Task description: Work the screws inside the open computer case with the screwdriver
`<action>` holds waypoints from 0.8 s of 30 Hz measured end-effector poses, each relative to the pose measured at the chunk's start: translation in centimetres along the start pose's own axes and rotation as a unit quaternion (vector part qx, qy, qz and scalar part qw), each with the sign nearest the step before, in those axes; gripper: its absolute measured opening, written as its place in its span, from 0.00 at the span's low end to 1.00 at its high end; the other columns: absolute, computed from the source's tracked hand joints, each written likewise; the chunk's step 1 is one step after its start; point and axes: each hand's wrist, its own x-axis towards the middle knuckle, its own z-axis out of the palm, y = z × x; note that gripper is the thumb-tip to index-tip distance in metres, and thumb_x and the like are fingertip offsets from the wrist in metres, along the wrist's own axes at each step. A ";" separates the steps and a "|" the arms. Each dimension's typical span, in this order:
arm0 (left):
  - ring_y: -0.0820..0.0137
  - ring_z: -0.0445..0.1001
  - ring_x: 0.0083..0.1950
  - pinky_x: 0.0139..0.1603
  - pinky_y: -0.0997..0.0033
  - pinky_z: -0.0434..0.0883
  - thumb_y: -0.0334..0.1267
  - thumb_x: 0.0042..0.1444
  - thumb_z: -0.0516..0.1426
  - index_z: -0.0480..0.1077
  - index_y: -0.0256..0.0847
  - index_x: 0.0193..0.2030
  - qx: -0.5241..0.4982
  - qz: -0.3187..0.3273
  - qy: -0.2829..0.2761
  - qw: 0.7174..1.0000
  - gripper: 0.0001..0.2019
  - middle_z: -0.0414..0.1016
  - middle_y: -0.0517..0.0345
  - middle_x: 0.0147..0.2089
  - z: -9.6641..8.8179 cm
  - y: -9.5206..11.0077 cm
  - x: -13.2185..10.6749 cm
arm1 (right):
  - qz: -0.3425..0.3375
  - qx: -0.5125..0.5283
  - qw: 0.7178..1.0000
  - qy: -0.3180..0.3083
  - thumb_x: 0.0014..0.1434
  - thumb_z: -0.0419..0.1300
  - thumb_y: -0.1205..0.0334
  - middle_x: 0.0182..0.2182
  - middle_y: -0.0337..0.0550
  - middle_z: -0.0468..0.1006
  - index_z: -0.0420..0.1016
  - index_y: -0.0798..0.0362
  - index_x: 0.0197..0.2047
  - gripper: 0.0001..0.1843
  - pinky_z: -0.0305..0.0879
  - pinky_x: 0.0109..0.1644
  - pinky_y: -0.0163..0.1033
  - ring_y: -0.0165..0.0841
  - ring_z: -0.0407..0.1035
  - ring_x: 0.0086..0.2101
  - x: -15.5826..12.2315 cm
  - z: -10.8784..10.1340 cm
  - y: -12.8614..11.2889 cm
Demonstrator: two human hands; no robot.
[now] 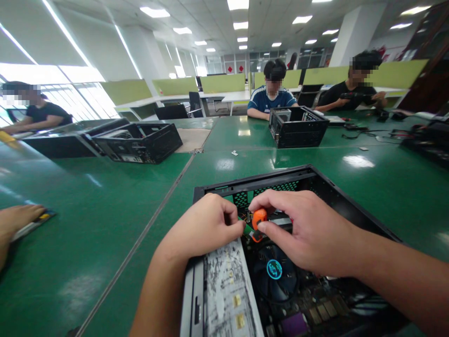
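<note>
Over the lidless black metal computer case (351, 206), its round black cooler fan (274, 270) still mounted, the right hand (308, 234) pinches a stubby orange-handled screwdriver (258, 219) while the left hand (206, 224) curls shut beside it (contents hidden).

The left forearm (159, 290) is showing bare in the lower centre of the frame, uncovered from the bottom edge up to the wrist. The right forearm (396, 276) is showing bare as well, running uncovered from the lower right corner. The left hand (206, 224) and the right hand (308, 231) are showing bare in mid-frame, their fingers (280, 199) rounded at the knuckles.
</note>
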 end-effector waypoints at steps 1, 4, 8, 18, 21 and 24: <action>0.77 0.61 0.23 0.25 0.75 0.57 0.38 0.51 0.56 0.72 0.37 0.20 0.001 0.000 -0.001 1.000 0.12 0.67 0.65 0.19 0.0 0.0 0.0 | 0.000 0.001 1.000 -0.002 0.61 0.61 0.71 0.39 0.36 0.81 0.74 0.51 0.44 0.09 0.65 0.44 0.35 0.30 0.74 0.39 0.0 0.0 0.0; 0.77 0.60 0.23 0.25 0.75 0.56 0.38 0.51 0.56 0.72 0.37 0.20 0.004 0.004 0.000 1.000 0.12 0.66 0.65 0.18 -0.2 0.2 0.0 | 0.003 0.000 1.000 -0.002 0.61 0.61 0.71 0.40 0.36 0.81 0.74 0.50 0.45 0.10 0.65 0.44 0.34 0.30 0.74 0.39 0.0 0.2 0.1; 0.77 0.61 0.23 0.25 0.75 0.56 0.39 0.51 0.56 0.73 0.37 0.20 0.002 0.003 -0.003 1.000 0.13 0.67 0.64 0.18 -0.2 0.3 0.0 | 0.007 -0.009 1.000 0.018 0.60 0.64 0.69 0.38 0.35 0.81 0.74 0.50 0.43 0.08 0.64 0.42 0.34 0.29 0.74 0.38 0.0 0.4 0.0; 0.76 0.62 0.24 0.25 0.75 0.58 0.41 0.52 0.57 0.72 0.37 0.21 -0.004 -0.009 -0.015 1.000 0.13 0.68 0.64 0.20 -0.2 0.2 0.0 | 0.016 0.001 1.000 -0.010 0.61 0.64 0.67 0.36 0.36 0.78 0.72 0.51 0.41 0.05 0.63 0.40 0.37 0.31 0.70 0.36 0.2 0.2 -0.1; 0.76 0.61 0.24 0.25 0.75 0.57 0.41 0.52 0.56 0.71 0.37 0.21 -0.005 -0.008 -0.011 1.000 0.13 0.65 0.65 0.19 -0.2 0.3 0.0 | -0.034 0.032 0.998 -0.040 0.63 0.58 0.75 0.46 0.40 0.80 0.74 0.51 0.48 0.13 0.65 0.52 0.38 0.32 0.72 0.46 0.2 0.1 0.0; 0.76 0.60 0.24 0.25 0.75 0.57 0.40 0.51 0.56 0.71 0.37 0.21 -0.007 -0.012 -0.011 1.000 0.12 0.64 0.65 0.19 -0.3 0.4 0.0 | -0.028 0.028 0.998 -0.048 0.63 0.56 0.77 0.50 0.42 0.80 0.73 0.51 0.53 0.18 0.64 0.56 0.40 0.34 0.72 0.49 0.1 0.1 0.1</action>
